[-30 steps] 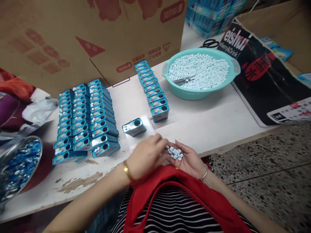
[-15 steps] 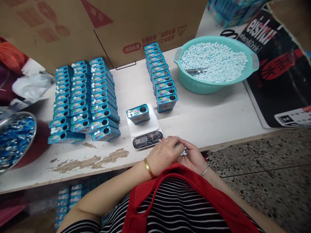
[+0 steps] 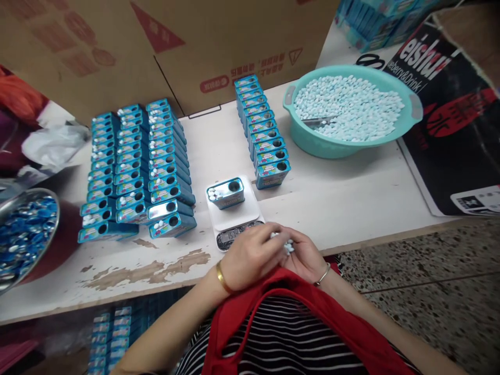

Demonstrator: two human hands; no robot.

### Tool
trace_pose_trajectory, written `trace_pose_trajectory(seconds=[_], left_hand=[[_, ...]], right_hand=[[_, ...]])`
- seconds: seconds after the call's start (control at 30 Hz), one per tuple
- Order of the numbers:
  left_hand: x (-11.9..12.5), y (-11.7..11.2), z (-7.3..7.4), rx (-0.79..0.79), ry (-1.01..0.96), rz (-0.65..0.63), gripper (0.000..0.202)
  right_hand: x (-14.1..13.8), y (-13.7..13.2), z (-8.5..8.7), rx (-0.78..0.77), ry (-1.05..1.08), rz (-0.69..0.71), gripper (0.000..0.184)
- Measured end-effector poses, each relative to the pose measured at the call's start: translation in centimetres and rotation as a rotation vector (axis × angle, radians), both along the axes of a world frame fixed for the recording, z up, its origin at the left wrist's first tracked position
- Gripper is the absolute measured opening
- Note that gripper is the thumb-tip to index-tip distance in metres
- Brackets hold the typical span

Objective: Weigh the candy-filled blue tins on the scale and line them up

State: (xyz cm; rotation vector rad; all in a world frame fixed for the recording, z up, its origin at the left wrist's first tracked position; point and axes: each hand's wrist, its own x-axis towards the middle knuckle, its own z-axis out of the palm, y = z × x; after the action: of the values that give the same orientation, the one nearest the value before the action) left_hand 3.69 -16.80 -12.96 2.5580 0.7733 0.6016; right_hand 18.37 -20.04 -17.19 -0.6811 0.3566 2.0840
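My left hand (image 3: 253,250), with a gold bracelet at the wrist, has its fingers curled over the palm of my right hand (image 3: 307,258). Cupped in the right hand lies a small heap of pale blue candies (image 3: 288,246). White pieces also show at the left hand's fingers. Just behind the hands stands a white digital scale (image 3: 232,224), its display partly covered by the left hand. On its platform sits a blue tin (image 3: 225,194), upright, with a round dark hole in the top and several white candies lying on the lid.
A turquoise basin (image 3: 324,148) of pale candies holds a metal scoop (image 3: 317,122). One row of blue tins (image 3: 272,174) stands left of it; further rows (image 3: 172,225) stand at left. A metal bowl (image 3: 58,208) of blue wrapped pieces is far left. A cardboard box (image 3: 219,41) stands behind.
The view has shifted slightly. My left hand has moved a little left over the right palm, and more of the candies in the right hand now show.
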Motion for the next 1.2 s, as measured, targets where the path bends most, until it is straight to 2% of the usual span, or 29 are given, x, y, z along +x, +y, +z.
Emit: trace_pose_trajectory(seconds=[0.1, 0.17, 0.23, 0.33, 0.4, 0.5, 0.73, 1.0, 1.2], left_hand=[[-3.4, 2.7, 1.8, 0.091, -0.111, 0.206, 0.025], [-5.8, 4.8, 2.9, 0.136, -0.048, 0.309, 0.025], [-7.6, 6.7, 3.8, 0.127, 0.111, 0.303, 0.027], [-9.0, 8.8, 4.6, 0.07, 0.351, 0.184, 0.027], [-9.1, 9.7, 4.9, 0.031, 0.432, 0.111, 0.024], [-8.9, 10.6, 5.4, -0.033, 0.453, 0.04, 0.019], [-8.7, 11.9, 6.2, -0.142, 0.459, -0.048, 0.014], [-8.4, 12.6, 6.6, -0.24, 0.453, -0.11, 0.015], [-8.4, 12.7, 6.6, -0.252, 0.457, -0.134, 0.017]], right_hand=[[-0.8, 0.8, 0.5, 0.03, -0.01, -0.027, 0.015], [-1.4, 1.3, 0.9, 0.057, -0.004, 0.004, 0.017], [-1.9, 1.8, 1.0, 0.083, 0.003, 0.038, 0.019], [-2.6, 2.4, 0.8, 0.122, 0.01, 0.077, 0.021], [-3.1, 2.8, 0.7, 0.148, 0.022, 0.107, 0.022], [-4.0, 3.5, 0.9, 0.156, 0.043, 0.137, 0.024], [-6.0, 5.7, 1.8, 0.133, 0.063, 0.195, 0.027], [-7.4, 7.0, 2.2, 0.129, 0.059, 0.12, 0.029], [-8.2, 7.3, 2.4, 0.091, 0.092, 0.096, 0.027]])
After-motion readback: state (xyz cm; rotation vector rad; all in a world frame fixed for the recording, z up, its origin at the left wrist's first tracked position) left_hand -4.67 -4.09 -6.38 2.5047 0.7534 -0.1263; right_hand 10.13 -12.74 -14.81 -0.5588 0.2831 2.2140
